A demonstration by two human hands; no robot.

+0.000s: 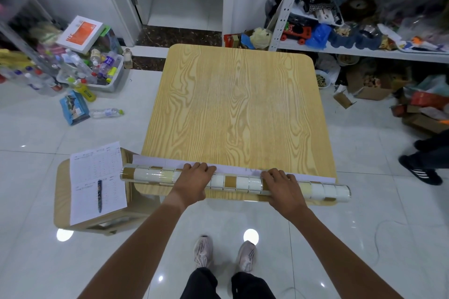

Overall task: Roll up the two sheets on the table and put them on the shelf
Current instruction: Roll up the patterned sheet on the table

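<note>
While under hands (194, 182) (281, 188) (both): rolled sheet (240, 182)

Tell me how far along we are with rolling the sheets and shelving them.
Nearly done: the tile-pattern sheet is rolled at the table's near edge, bar a narrow white strip lying flat. In hand: the left hand and right hand press on that roll. Left: finishing it and carrying it to the shelf, where no roll shows. I cannot make out a second sheet.
</note>
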